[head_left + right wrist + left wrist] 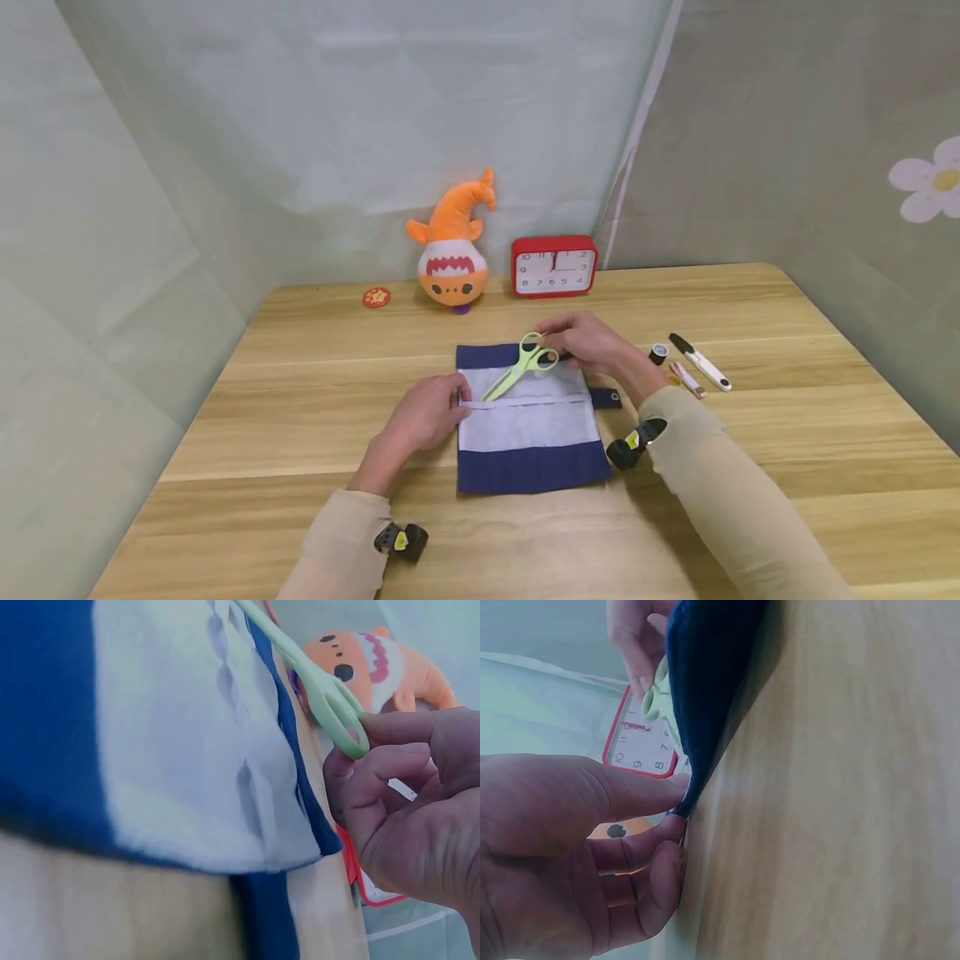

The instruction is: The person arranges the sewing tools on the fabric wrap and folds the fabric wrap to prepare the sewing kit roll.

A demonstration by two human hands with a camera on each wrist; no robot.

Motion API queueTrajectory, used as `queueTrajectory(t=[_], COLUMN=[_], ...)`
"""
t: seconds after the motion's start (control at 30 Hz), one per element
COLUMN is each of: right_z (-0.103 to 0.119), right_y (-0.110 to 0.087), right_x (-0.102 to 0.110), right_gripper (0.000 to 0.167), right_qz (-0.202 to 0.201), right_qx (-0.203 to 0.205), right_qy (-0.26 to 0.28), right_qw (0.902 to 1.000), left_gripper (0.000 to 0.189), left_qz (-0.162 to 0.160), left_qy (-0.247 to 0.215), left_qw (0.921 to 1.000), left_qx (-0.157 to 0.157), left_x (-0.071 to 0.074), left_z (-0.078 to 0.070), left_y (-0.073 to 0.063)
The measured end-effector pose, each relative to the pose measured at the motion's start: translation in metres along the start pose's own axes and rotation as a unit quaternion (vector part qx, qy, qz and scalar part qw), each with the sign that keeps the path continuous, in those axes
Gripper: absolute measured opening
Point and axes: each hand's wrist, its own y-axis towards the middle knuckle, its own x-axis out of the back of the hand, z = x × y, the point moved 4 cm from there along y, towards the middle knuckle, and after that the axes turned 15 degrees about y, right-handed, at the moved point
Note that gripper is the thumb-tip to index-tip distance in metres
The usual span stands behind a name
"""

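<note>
A navy and pale-grey cloth pouch (pixel 525 427) lies unfolded on the table, with a pocket seam across its middle. My left hand (pixel 429 410) pinches its left edge at that seam between thumb and fingers; in the left wrist view the edge is lifted there. Light green scissors (pixel 517 371) slant over the upper part, blades toward the pocket opening near the left hand. My right hand (pixel 588 342) pinches the scissors by their handle loops, as the right wrist view shows. A navy strap (pixel 605 398) sticks out from the pouch's right side.
Right of the pouch lie a black thread spool (pixel 658 354), a small pink-and-white item (pixel 688 380) and a white tool with a black tip (pixel 703 364). Along the back stand an orange plush shark (pixel 452 250) and a red clock (pixel 555 267), with a red disc (pixel 377 297) beside them.
</note>
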Motion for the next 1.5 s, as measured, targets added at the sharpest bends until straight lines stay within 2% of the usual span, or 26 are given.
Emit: queueTrajectory(t=[0.3, 0.43, 0.7, 0.97, 1.1, 1.23, 1.5], right_z=[0.01, 0.011, 0.01, 0.008, 0.004, -0.002, -0.013], right_y=[0.015, 0.02, 0.023, 0.018, 0.009, 0.003, 0.002], right_x=[-0.017, -0.023, -0.031, -0.03, -0.02, -0.015, -0.018], right_gripper=[0.038, 0.036, 0.029, 0.03, 0.031, 0.028, 0.031], right_qz=[0.009, -0.002, -0.056, -0.063, -0.079, -0.059, -0.034], right_qx=[-0.014, -0.019, 0.013, 0.037, 0.052, 0.057, 0.001], right_qy=[-0.022, -0.043, -0.099, -0.121, -0.11, -0.084, -0.03], right_qw=[0.9996, 0.9989, 0.9935, 0.9899, 0.9894, 0.993, 0.999], left_gripper=[0.007, 0.007, 0.007, 0.007, 0.006, 0.005, 0.006], left_qz=[-0.004, -0.001, -0.001, 0.0, 0.0, 0.002, -0.005], left_qy=[-0.004, -0.009, -0.009, -0.009, -0.008, -0.006, -0.007], left_qw=[1.0, 1.0, 1.0, 0.9999, 1.0, 1.0, 1.0], left_qx=[0.001, 0.002, 0.003, 0.003, -0.001, 0.003, 0.001], left_x=[-0.002, -0.003, -0.003, -0.003, -0.002, -0.001, -0.003], left_z=[0.003, 0.003, 0.002, 0.003, 0.001, 0.001, 0.001], left_y=[0.0, 0.001, 0.001, 0.001, 0.002, 0.003, 0.002])
